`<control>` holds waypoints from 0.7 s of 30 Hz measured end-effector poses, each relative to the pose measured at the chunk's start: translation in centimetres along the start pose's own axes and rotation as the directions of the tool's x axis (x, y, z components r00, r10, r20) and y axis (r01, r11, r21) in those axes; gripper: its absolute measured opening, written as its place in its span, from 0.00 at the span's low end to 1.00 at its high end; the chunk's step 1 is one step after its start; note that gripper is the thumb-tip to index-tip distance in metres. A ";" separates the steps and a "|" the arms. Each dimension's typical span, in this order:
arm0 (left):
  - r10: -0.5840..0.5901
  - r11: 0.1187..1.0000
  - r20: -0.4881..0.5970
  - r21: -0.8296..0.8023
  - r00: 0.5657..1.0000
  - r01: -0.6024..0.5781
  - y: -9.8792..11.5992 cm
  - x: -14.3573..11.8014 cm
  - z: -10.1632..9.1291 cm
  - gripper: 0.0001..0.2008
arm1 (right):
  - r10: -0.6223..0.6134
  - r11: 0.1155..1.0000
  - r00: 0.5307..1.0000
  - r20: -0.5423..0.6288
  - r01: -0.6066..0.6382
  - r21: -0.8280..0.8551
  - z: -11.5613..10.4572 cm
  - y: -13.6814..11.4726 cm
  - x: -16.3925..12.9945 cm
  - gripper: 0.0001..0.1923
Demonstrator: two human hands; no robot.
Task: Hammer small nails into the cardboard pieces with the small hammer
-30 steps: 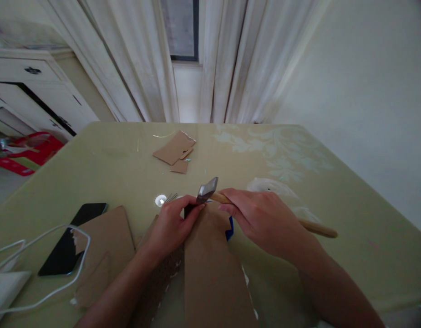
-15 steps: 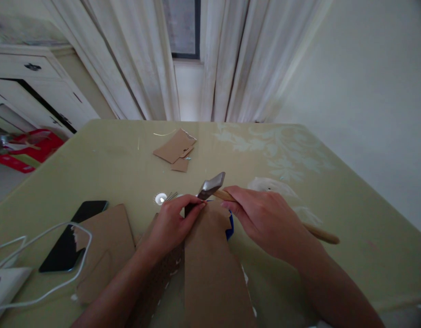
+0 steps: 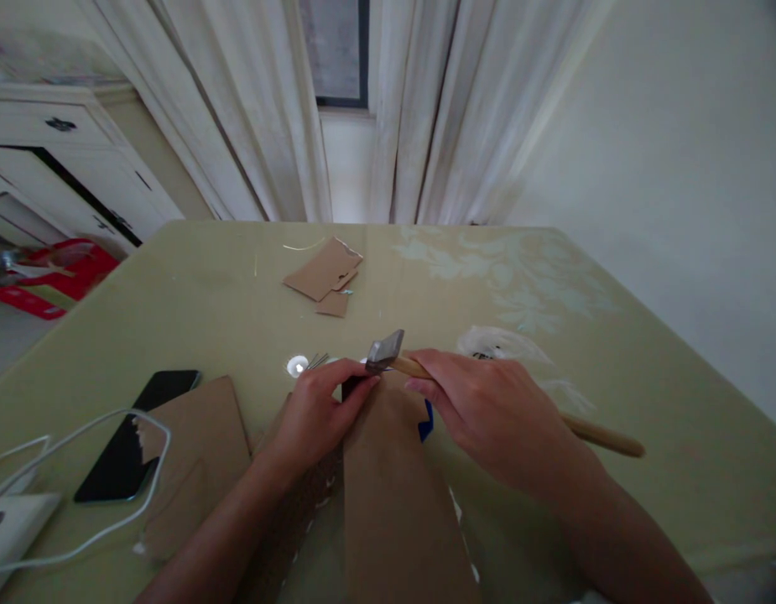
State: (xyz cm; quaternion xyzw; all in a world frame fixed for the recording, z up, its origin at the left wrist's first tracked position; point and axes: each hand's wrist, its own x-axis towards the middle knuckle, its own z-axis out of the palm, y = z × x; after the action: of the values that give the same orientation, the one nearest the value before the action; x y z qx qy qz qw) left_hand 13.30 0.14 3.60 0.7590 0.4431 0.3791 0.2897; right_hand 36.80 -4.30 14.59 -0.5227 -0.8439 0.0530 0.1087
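Note:
My right hand (image 3: 481,403) is wrapped round the wooden handle of a hammer (image 3: 386,351). Its metal head is down at the fingertips of my left hand (image 3: 328,409). Thumb and forefinger of that left hand are pinched together at the far left corner of a long brown cardboard piece (image 3: 400,503). Whatever lies between those fingertips is too small or hidden to make out. A bit of blue (image 3: 427,422) shows at the cardboard's right edge, partly behind my right hand. Several thin nails (image 3: 318,361) lie just beyond my left hand.
Torn cardboard scraps (image 3: 321,273) lie farther back on the table (image 3: 224,294). At left are a black phone (image 3: 120,453), another cardboard piece (image 3: 195,461) partly over it, and a white cable (image 3: 104,537). A clear plastic bag (image 3: 504,342) lies beyond my right hand.
The hammer head has come down slightly toward my left fingertips, and its handle end has shifted a little right. My left hand has barely moved.

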 end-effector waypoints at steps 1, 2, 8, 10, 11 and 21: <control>0.002 1.000 -0.003 -0.004 1.000 -0.002 0.0 0.0 0.0 0.05 | 0.001 1.000 1.000 -0.014 -0.001 0.009 0.0 0.0 0.0 0.10; 0.009 1.000 -0.005 -0.006 1.000 -0.009 0.0 0.0 0.0 0.05 | 0.007 1.000 1.000 -0.018 -0.006 0.019 0.1 0.0 -0.1 0.10; 0.071 0.997 -0.022 -0.039 0.997 -0.072 0.1 0.1 0.1 0.05 | 0.038 0.999 0.996 0.079 -0.038 -0.006 0.3 0.1 0.0 0.09; 0.076 0.996 -0.017 -0.046 0.997 -0.077 0.0 0.1 0.1 0.04 | 0.051 0.999 0.998 0.041 -0.051 -0.014 0.3 0.3 0.0 0.09; 0.077 0.996 -0.014 -0.046 0.997 -0.077 0.0 0.1 0.1 0.04 | 0.059 0.998 0.998 0.025 -0.059 -0.011 0.3 0.4 0.0 0.09; 0.069 0.997 0.001 -0.030 0.998 -0.069 -0.1 0.1 0.2 0.04 | 0.045 0.999 0.997 0.062 -0.047 0.017 0.2 0.3 0.1 0.09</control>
State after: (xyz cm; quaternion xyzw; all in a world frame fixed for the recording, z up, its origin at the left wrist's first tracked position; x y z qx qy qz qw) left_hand 13.43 0.28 3.44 0.7696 0.4107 0.3948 0.2882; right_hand 36.98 -4.03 14.33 -0.5391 -0.8341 0.0793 0.0860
